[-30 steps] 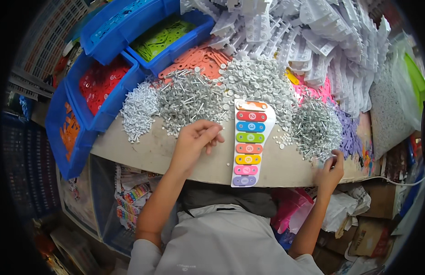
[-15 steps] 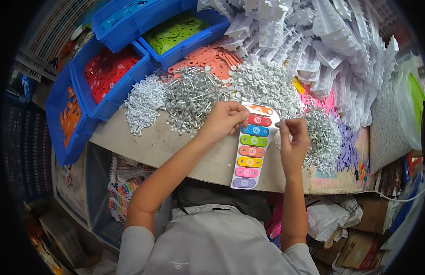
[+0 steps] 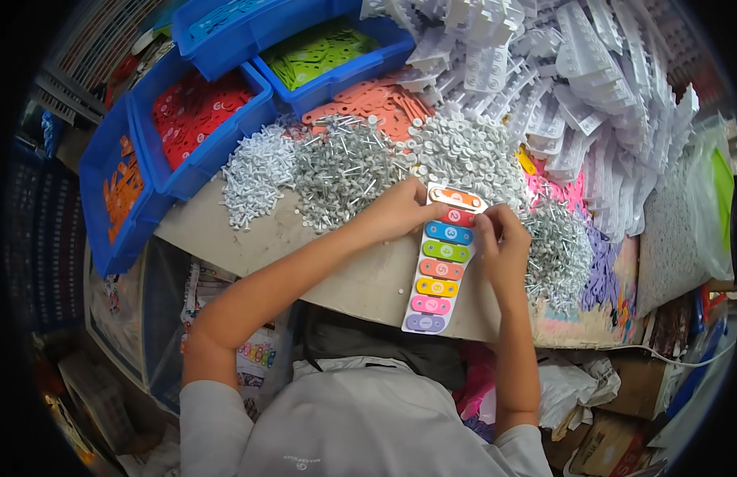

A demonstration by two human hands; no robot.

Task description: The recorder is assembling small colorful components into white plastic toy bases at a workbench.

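Note:
A toy xylophone (image 3: 446, 251) lies tilted on the table, with bars in several colours across its tapered white base. My left hand (image 3: 402, 210) grips its upper left edge, fingers curled, with the thumb reaching over the red bar (image 3: 458, 216). At the other end of that bar, my right hand (image 3: 504, 242) is closed with thumb and index finger against it; whatever is pinched there is hidden. The orange bar (image 3: 454, 197) sits above, at the wide end, and the lilac bar (image 3: 426, 323) is at the narrow end nearest me.
Heaps of metal pins (image 3: 349, 171), small white pins (image 3: 257, 175) and white caps (image 3: 464, 151) lie beyond my hands. Blue bins (image 3: 186, 179) of coloured bars stand at left. White plastic bases (image 3: 599, 103) are piled at far right. More pins (image 3: 558, 254) lie right of my right hand.
My right hand has moved in from beside the base onto the right end of the red bar. My left thumb now stretches over the red bar, and my left elbow has swung outward.

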